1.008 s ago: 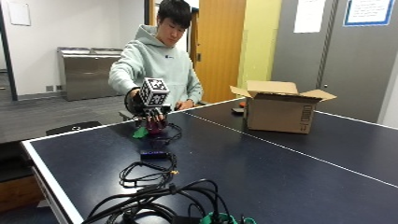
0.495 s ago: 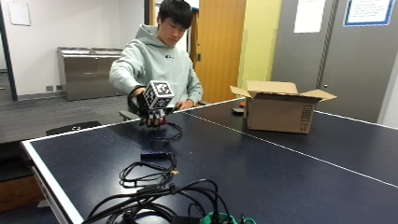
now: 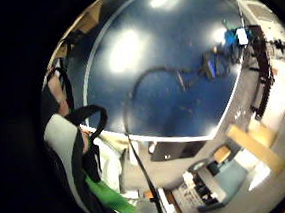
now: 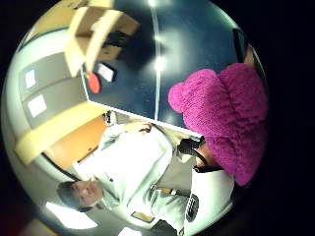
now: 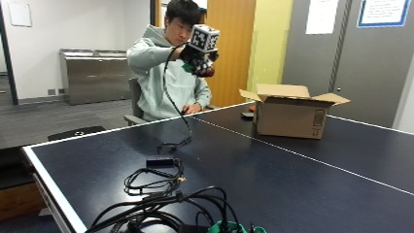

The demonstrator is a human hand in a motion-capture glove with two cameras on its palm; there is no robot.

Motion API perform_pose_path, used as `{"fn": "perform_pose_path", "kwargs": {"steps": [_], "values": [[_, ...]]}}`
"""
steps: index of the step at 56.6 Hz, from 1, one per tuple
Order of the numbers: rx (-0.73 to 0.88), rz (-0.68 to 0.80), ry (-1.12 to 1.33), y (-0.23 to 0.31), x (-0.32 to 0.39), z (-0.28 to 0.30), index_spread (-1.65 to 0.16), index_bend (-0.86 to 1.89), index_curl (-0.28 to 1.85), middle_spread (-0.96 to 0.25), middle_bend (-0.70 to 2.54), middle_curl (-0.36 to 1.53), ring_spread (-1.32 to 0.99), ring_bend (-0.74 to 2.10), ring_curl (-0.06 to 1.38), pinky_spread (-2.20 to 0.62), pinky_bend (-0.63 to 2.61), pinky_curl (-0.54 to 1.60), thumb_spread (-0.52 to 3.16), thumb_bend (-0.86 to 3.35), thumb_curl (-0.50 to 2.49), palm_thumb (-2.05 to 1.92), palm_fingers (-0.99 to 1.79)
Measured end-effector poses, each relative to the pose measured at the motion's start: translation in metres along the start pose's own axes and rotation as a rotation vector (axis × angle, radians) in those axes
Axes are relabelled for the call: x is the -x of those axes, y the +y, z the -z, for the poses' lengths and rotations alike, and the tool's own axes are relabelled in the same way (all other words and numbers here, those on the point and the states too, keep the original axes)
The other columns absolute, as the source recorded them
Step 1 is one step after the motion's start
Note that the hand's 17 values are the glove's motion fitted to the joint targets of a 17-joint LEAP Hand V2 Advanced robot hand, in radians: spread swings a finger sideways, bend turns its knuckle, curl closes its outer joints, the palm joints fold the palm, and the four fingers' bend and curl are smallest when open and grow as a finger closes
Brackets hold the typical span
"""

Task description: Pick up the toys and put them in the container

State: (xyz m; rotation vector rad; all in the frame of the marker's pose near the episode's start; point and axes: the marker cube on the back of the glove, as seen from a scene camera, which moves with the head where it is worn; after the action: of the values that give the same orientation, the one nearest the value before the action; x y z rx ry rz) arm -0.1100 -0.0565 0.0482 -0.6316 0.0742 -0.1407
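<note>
Since a second ago my right hand has risen from the tabletop edge to head height. My fingers curl around a magenta knitted toy and a green toy.

Black cables lie on the blue table.

My hand is raised well above the tabletop, with open air between it and the cardboard box. The box's flaps stand open, splayed outward at its top. Cables lie tangled near the tabletop's near corner, well apart from the box.
</note>
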Motion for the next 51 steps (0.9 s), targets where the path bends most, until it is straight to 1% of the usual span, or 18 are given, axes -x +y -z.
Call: {"fn": "perform_pose_path", "kwargs": {"steps": [5,7,9,10,14,22,25,26,28,30,32,33,34,37,40,43,48,51], "values": [[-0.154,0.07,0.155,-0.041,-0.004,0.048,-0.33,0.69,0.61,-0.28,0.95,0.75,-0.41,1.25,0.64,-0.39,1.15,0.54,0.69,0.09,0.92,0.67,0.97],[-0.204,0.201,0.186,-0.052,0.01,0.063,-0.33,0.7,0.63,-0.28,0.96,0.77,-0.41,1.26,0.65,-0.39,1.16,0.55,0.67,0.09,0.94,0.66,0.94],[-0.239,0.363,0.142,-0.053,0.047,0.075,-0.33,0.71,0.66,-0.28,0.97,0.79,-0.41,1.27,0.66,-0.39,1.18,0.55,0.65,0.09,0.96,0.66,0.92],[-0.253,0.382,0.101,-0.055,0.065,0.08,-0.33,0.71,0.66,-0.28,0.97,0.8,-0.41,1.28,0.66,-0.4,1.19,0.56,0.65,0.09,0.97,0.66,0.9],[-0.324,0.228,-0.039,-0.078,0.112,0.099,-0.33,0.71,0.71,-0.28,0.99,0.83,-0.41,1.29,0.68,-0.39,1.23,0.57,0.62,0.08,1.0,0.65,0.85],[-0.554,0.311,-0.061,-0.124,0.161,0.104,-0.34,0.68,0.78,-0.28,0.99,0.88,-0.4,1.31,0.71,-0.39,1.29,0.59,0.59,0.07,1.06,0.64,0.71],[-0.652,0.274,-0.002,-0.15,0.156,0.097,-0.33,0.62,0.8,-0.28,0.97,0.89,-0.4,1.3,0.72,-0.38,1.33,0.6,0.58,0.07,1.07,0.65,0.6],[-0.672,0.263,0.031,-0.159,0.148,0.094,-0.33,0.64,0.82,-0.28,0.99,0.9,-0.4,1.32,0.73,-0.38,1.33,0.6,0.58,0.06,1.08,0.64,0.63],[-0.681,0.275,0.118,-0.177,0.132,0.085,-0.32,0.53,0.81,-0.28,0.93,0.9,-0.39,1.33,0.73,-0.38,1.38,0.61,0.6,0.05,1.07,0.64,0.5],[-0.633,0.352,0.144,-0.184,0.132,0.073,-0.3,0.35,0.77,-0.27,0.82,0.87,-0.37,1.37,0.73,-0.38,1.42,0.6,0.72,0.04,1.04,0.59,0.35],[-0.554,0.383,0.041,-0.185,0.144,0.065,-0.29,0.25,0.75,-0.25,0.75,0.83,-0.35,1.25,0.7,-0.34,1.37,0.59,0.87,-0.01,0.98,0.5,0.0],[-0.521,0.351,-0.025,-0.186,0.152,0.062,-0.28,0.25,0.76,-0.24,0.72,0.83,-0.34,1.22,0.71,-0.32,1.35,0.6,0.91,-0.02,0.95,0.47,-0.12],[-0.5,0.311,-0.072,-0.186,0.161,0.059,-0.28,0.22,0.73,-0.2,0.61,0.78,-0.29,1.05,0.67,-0.25,1.35,0.6,0.94,-0.06,0.91,0.4,-0.4],[-0.484,0.275,-0.101,-0.188,0.174,0.047,-0.27,0.15,0.64,-0.13,0.39,0.69,-0.2,0.7,0.57,-0.15,1.3,0.54,1.01,-0.09,0.82,0.26,-0.61],[-0.495,0.267,-0.047,-0.185,0.185,0.033,-0.25,0.12,0.57,-0.08,0.27,0.63,-0.14,0.51,0.49,-0.09,1.23,0.5,1.07,-0.07,0.76,0.2,-0.53],[-0.498,0.313,-0.016,-0.179,0.188,0.022,-0.24,0.09,0.53,-0.04,0.19,0.58,-0.1,0.38,0.43,-0.04,1.17,0.47,1.12,-0.04,0.71,0.17,-0.45],[-0.511,0.229,-0.101,-0.172,0.178,0.017,-0.21,0.07,0.46,0.0,0.12,0.52,-0.05,0.25,0.38,0.0,1.09,0.43,1.18,-0.02,0.64,0.16,-0.37],[-0.528,0.237,-0.069,-0.166,0.172,0.012,-0.21,0.09,0.44,0.01,0.11,0.48,-0.04,0.21,0.36,0.02,1.04,0.41,1.21,-0.01,0.61,0.17,-0.33]]}}
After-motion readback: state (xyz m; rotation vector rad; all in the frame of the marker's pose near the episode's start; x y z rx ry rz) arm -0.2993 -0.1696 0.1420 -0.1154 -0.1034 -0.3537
